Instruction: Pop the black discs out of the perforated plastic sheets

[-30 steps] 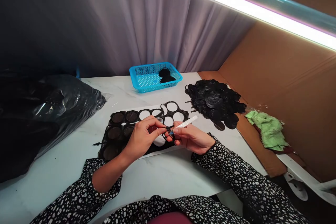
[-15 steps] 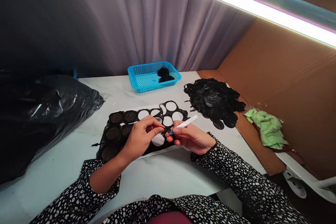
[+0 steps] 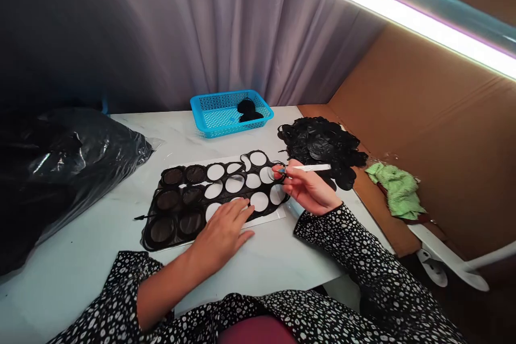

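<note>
A black sheet (image 3: 183,193) with rows of round openings lies on a white board (image 3: 278,216). The openings on the left look dark, while most others show white. My left hand (image 3: 228,226) rests palm down on the sheet's lower middle, fingers spread and holding nothing. Over the sheet's right end, my right hand (image 3: 308,188) grips a white pen-like tool (image 3: 312,167) with a bluish tip. Thin black material shows by its fingertips; whether they hold it I cannot tell.
Behind the sheet stands a blue basket (image 3: 201,118) with a few black discs (image 3: 250,113). A heap of black discs (image 3: 322,142) lies right, beside a green cloth (image 3: 399,188). A black plastic bag (image 3: 80,161) fills the left. A lit tube crosses overhead.
My hands have parted. The left has opened and flattened onto the sheet; the right has moved up and right with the tool, uncovering more white circles. The view has shifted slightly.
</note>
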A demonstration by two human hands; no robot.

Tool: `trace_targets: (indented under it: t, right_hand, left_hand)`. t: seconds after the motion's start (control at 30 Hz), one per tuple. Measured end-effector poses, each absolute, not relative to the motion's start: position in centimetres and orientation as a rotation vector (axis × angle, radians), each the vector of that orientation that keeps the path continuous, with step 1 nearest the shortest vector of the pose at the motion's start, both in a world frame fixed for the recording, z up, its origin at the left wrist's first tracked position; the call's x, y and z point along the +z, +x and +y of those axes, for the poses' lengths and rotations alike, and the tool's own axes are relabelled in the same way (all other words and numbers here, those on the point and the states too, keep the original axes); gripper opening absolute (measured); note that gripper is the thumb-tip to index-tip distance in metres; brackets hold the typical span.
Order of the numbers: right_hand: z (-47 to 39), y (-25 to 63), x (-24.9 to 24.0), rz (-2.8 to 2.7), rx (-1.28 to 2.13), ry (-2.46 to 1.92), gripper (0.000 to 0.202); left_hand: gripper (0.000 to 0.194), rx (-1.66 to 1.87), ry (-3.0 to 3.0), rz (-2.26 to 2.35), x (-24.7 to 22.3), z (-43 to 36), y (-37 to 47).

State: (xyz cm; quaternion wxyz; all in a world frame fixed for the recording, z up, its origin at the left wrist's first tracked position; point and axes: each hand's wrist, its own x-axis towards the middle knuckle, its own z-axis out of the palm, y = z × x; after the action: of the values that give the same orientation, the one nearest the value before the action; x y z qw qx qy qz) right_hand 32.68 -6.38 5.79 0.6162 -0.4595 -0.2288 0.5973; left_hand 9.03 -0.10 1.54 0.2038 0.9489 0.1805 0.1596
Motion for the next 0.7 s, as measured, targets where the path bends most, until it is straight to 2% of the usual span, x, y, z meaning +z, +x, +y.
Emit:
trace_targets:
  t: [0.07,0.17,0.3,0.7]
  right_hand:
    - [-6.5,32.3,4.9,-0.768,1.307,-1.174,0.027]
    - [-7.0,30.9,3.3,-1.191,1.169,-1.346,0.021]
    - [-8.0,29.6,1.9,-1.426,1.04,-1.429,0.018]
    - [-8.7,29.1,1.2,-1.529,0.889,-1.469,0.018]
  left_hand:
    - [0.048,0.371,2.775,0.459,0.6,-1.0,8.4]
    - [0.057,0.298,2.836,0.414,0.3,-1.1,7.9]
    - [0.058,0.247,2.842,0.339,0.8,-0.4,7.4]
    - [0.055,0.233,2.814,0.304,0.5,-0.1,7.2]
